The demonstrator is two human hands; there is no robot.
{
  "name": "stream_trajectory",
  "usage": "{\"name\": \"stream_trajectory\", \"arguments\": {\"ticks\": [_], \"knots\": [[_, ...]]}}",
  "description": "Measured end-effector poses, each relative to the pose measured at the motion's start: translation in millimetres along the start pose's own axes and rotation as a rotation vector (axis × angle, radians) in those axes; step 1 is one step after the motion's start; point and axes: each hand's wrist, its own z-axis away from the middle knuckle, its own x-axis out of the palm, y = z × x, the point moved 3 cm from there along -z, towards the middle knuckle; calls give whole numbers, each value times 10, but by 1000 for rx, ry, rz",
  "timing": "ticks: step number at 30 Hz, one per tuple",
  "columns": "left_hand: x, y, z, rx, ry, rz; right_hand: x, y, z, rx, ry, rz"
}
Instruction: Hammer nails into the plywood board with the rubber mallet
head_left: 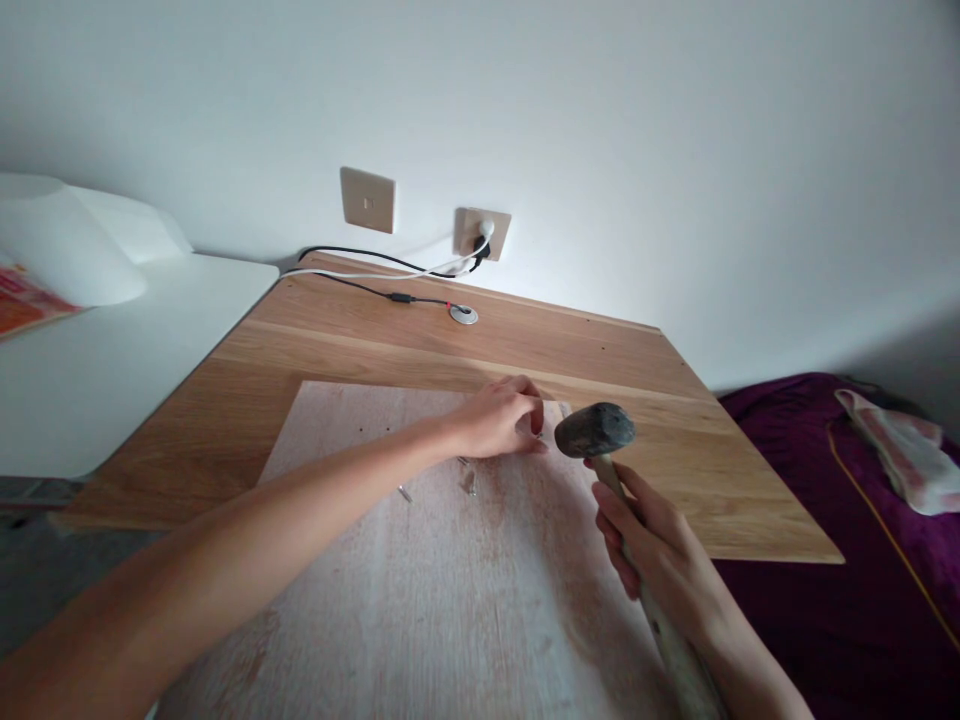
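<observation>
My left hand [501, 418] reaches across a pale plywood board [435, 580] and pinches a small nail upright near the board's far right corner. My right hand [660, 555] is wrapped round the wooden handle of a hammer [596, 430]. The hammer's dark head hovers just to the right of my left fingers. A few loose nails [466, 480] lie on the board just below my left hand.
The board lies on a wooden desk [420, 340] against a white wall. Black and white cables [390, 270] run to a wall socket [481, 232]. A white table [112, 340] stands to the left. A purple-covered bed [847, 530] is at the right.
</observation>
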Motion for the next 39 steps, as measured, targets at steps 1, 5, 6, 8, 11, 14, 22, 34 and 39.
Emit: {"name": "stream_trajectory", "arguments": {"ticks": [1, 5, 6, 8, 11, 14, 22, 34, 39], "knots": [[-3, 1, -3, 17, 15, 13, 7, 21, -10, 7, -1, 4], [-13, 14, -6, 72, 46, -9, 37, 109, -52, 19, 9, -4], [-12, 21, -7, 78, 38, -30, 41, 130, -57, 17, 18, -13], [-8, 35, -12, 75, 14, -67, 46, 164, -62, 6, 24, -27], [-3, 58, -18, 56, -8, -101, 51, 187, -59, -8, 13, -33], [-3, 76, -16, 35, -9, -132, 53, 177, -50, -6, 9, -39], [-30, 94, 4, 25, 23, -97, 58, 129, -41, -21, 2, -42], [-13, 110, 7, 49, 3, -99, 36, 85, -45, -11, -6, -2], [-10, 48, 29, -62, 0, -80, 40, -126, -12, -38, -32, -1]]}}
